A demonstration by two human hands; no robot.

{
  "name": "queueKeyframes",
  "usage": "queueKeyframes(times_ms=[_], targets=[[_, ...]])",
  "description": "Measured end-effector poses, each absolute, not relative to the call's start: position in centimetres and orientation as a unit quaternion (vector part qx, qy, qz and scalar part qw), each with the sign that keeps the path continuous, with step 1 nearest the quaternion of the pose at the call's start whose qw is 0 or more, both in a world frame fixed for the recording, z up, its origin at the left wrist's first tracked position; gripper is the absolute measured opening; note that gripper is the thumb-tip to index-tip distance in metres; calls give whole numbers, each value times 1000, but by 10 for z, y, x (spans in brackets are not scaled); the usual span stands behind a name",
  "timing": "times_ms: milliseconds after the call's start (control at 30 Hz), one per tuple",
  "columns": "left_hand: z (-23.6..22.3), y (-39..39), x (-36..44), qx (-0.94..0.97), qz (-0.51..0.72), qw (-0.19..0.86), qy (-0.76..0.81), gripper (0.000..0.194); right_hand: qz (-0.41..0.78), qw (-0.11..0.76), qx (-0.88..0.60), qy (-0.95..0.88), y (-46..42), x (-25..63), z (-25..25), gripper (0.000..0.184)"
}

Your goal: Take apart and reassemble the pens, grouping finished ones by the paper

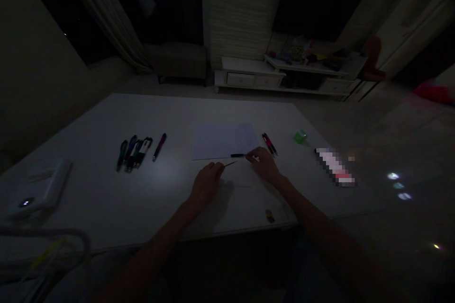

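Note:
My left hand (208, 182) rests on the white table (106, 118), its fingers closed on a thin dark rod (231, 164) that looks like a pen refill. My right hand (263, 164) pinches a short black pen (238, 155) at its fingertips, just above the rod's tip. Both hands lie at the near edge of a pale sheet of paper (223, 141). Just beyond my right hand is a pair of dark pens with pink parts (269, 144). Farther left lie several dark pens (133, 154) and a magenta pen (159, 147).
A small green object (300, 136) and a pixelated long item (334, 166) lie right on the table. A small yellow-and-black item (270, 216) lies near the front edge. A white device (35, 189) and a looped cable (46, 241) sit at lower left. A low white cabinet (249, 75) stands beyond.

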State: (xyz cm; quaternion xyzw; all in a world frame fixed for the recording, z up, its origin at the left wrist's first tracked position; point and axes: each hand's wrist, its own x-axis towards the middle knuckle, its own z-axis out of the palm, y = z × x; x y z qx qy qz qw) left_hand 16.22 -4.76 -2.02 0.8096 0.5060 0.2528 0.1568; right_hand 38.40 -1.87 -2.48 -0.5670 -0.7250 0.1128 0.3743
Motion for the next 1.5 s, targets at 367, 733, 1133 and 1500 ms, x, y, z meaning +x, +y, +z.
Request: queueKeyframes(times_ms=[367, 733, 1133, 1500], targets=[[-22, -46, 156, 780, 305, 189, 512, 22, 82, 306, -579, -751, -4, 377, -53, 10], [-23, -45, 151, 817, 243, 113, 511, 23, 292, 389, -545, -683, -32, 375, -14, 22], [-16, -51, 159, 838, 216, 89, 494, 24, 365, 450, -542, -608, -56, 366, 1, 17], [-14, -52, 162, 842, 190, 89, 496, 23, 397, 481, -508, -594, -58, 358, -2, 19]])
